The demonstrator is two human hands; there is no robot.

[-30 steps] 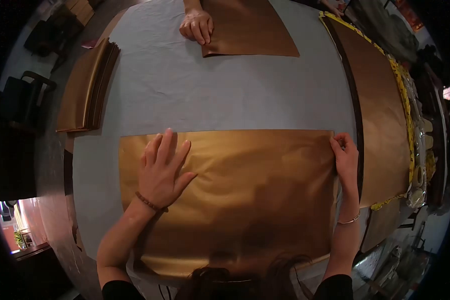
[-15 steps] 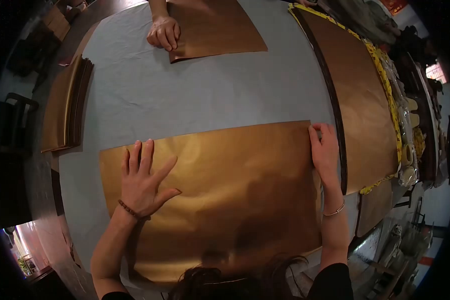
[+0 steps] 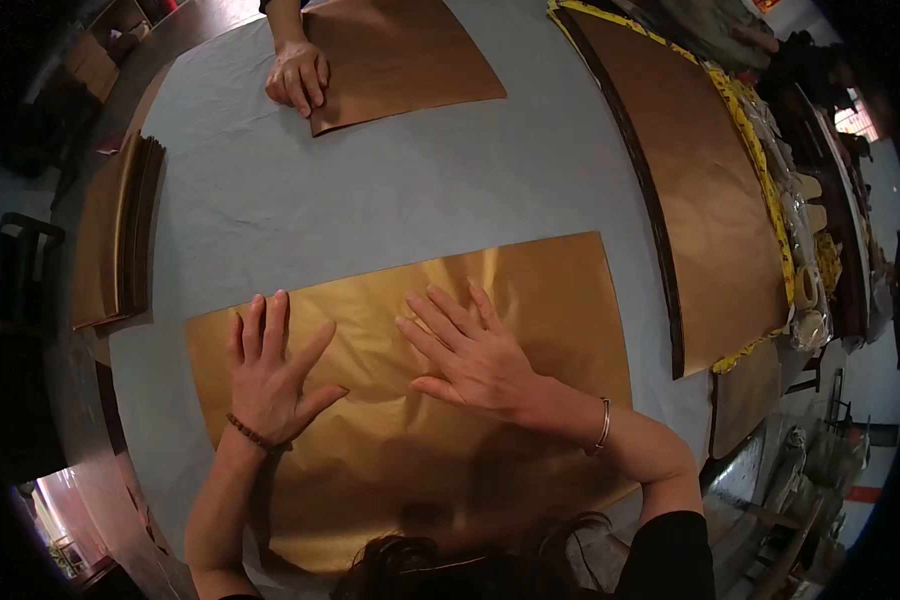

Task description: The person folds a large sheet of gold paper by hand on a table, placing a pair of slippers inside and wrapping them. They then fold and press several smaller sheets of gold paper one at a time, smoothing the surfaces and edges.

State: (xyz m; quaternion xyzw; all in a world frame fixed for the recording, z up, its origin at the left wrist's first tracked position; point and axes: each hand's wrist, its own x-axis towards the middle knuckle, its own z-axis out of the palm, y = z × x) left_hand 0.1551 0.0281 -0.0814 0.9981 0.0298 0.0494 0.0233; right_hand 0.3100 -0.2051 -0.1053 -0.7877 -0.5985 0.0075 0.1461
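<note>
I count two hands on one gold sheet (image 3: 560,300): smooth, faintly metallic, roughly rectangular, with soft creases that catch the light around the fingers. Material could be coated paper or thin film, can't tell. Left hand (image 3: 270,385) is palm down, fingers spread and thumb out, near the sheet's left end, fingertips at its far edge. Right hand (image 3: 470,350) is palm down too, fingers slightly fanned, thumb apart, over the middle of the sheet, tips short of that far edge. Both read open; hands are apart from each other with gold showing between. Sheet lies under and around both, at the near side of the table (image 3: 370,190), angled so its right end sits farther out; dark hair hides part of its near edge. Table cover is one dull grey-blue cloth, lightly wrinkled. I see one round-bead bracelet (image 3: 247,431) on the left wrist, one thin metal bangle (image 3: 603,425) on the right. At the far edge, one other person's hand (image 3: 298,75) rests at the corner of one brown sheet (image 3: 400,60). Left edge: one folded stack (image 3: 105,240), bronze, layers too tight to count. Right edge: one wide brown pile (image 3: 710,190), dark layered side, yellow patterned trim (image 3: 765,185).
</note>
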